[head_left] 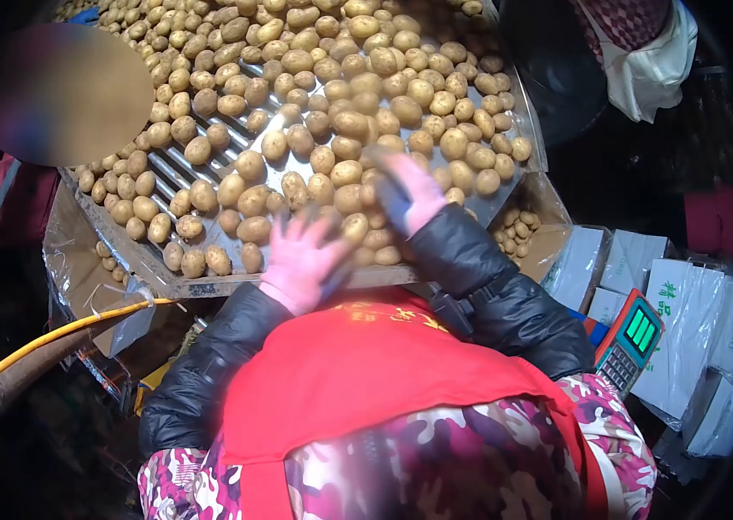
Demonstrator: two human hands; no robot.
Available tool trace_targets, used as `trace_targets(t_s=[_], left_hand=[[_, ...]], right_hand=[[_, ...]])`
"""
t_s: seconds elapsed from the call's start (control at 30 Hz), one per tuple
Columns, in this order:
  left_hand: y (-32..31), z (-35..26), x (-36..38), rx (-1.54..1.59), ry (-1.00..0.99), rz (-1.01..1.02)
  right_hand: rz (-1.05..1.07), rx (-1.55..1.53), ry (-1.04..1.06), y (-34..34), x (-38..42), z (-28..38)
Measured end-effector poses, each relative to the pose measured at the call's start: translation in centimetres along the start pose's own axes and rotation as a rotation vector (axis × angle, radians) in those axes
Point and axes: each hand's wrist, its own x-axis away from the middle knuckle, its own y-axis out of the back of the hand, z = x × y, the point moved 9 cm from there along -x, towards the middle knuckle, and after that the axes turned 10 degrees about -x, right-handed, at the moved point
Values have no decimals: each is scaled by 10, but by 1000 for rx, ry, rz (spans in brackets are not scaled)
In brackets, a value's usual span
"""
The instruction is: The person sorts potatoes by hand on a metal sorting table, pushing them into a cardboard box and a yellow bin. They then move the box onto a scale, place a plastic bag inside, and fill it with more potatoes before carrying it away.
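Observation:
My left hand [304, 260], in a pink glove with dark grippy patches, is over the near edge of the metal sorting table [197, 286]. Its fingers are spread and slightly blurred, touching or just above the nearest potatoes [253, 230]. Further right, my right hand [418, 192] wears a matching glove and leans in from the side against a cluster of potatoes [349, 198]. The fingers of that hand are stretched out and smeared by motion, with no potato visibly gripped. Loose potatoes cover much of the slatted surface, more densely toward the back.
Open boxes of potatoes [518, 232] sit below the table's right corner and at its left. White cartons [687, 329] and a scale display [631, 342] stand on the right. A yellow hose [71, 328] runs at left. Another person's sleeve [11, 199] shows at the left edge.

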Motion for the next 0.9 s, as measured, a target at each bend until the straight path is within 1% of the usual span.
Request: trace_targets(t_s=[0.07,0.1,0.13,0.17,0.2,0.3,0.33,0.43,0.47,0.57,0.6,0.7,0.73,0.83,0.87,0.9], left_hand=[[-11,-22,-8,14,-263,54],[-13,-28,-16,6,-303,122],[-14,-34,-25,-3,-346,191],[-16,-40,-31,-12,-391,261],[-18,-45,-35,-104,-452,236],[-20,-66,-45,-268,-452,269],[-21,-70,-50,-340,-392,363],[-62,-61,-55,-253,-222,665],[-60,-64,-57,-271,-311,620],[-69,-57,-55,-258,-273,833],[-57,-57,-56,-197,-332,739],[-27,-33,-51,-16,-69,586],[-20,-24,-46,77,87,577],[14,-8,-30,408,136,255],[31,-7,-27,412,133,173],[43,-6,-25,458,121,133]], right_hand=[[-117,-136,-156,32,7,7],[-167,-199,-232,46,15,12],[-211,-105,-161,59,25,-5],[-232,-33,-155,68,39,-24],[-254,39,-151,75,57,-40],[-263,139,-178,77,95,-57],[-258,150,-193,74,104,-59],[-200,185,-144,67,100,-31],[-183,186,-127,65,96,-21],[-165,230,-78,60,92,-8],[-151,266,-47,58,92,-9],[-116,-19,-186,48,84,-13],[-64,-151,-310,41,84,-15],[112,-877,-814,0,77,-5],[98,-958,-896,-13,79,2],[196,-1091,-858,-27,71,27]])
